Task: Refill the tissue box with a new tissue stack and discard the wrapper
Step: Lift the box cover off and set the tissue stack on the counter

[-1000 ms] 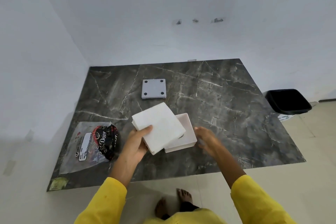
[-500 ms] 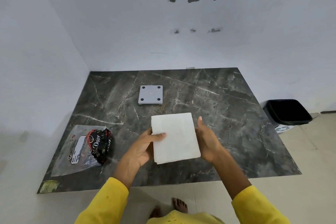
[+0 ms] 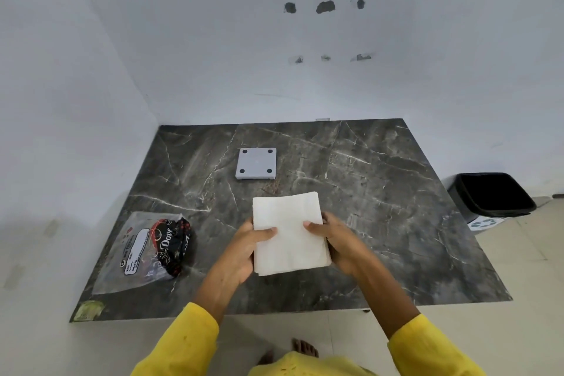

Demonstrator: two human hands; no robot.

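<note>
A white tissue stack (image 3: 288, 232) lies flat between both hands above the near middle of the dark marble table (image 3: 381, 198). My left hand (image 3: 244, 249) grips its left edge, thumb on top. My right hand (image 3: 337, 239) grips its right edge, thumb on top. The stack hides the white tissue box beneath it. The grey box base (image 3: 257, 163) with four dark feet lies upside down further back. The clear plastic wrapper (image 3: 146, 249) with black and red print lies at the table's near left.
A black waste bin (image 3: 491, 194) stands on the floor to the right of the table. White walls close the back and left sides. A yellow-green sticker (image 3: 88, 310) marks the table's near left corner. My bare feet show below the front edge.
The tissue stack has swung from a tilt in my left hand to lying square over the box, covering it. My right hand came in and took the stack's right edge.
</note>
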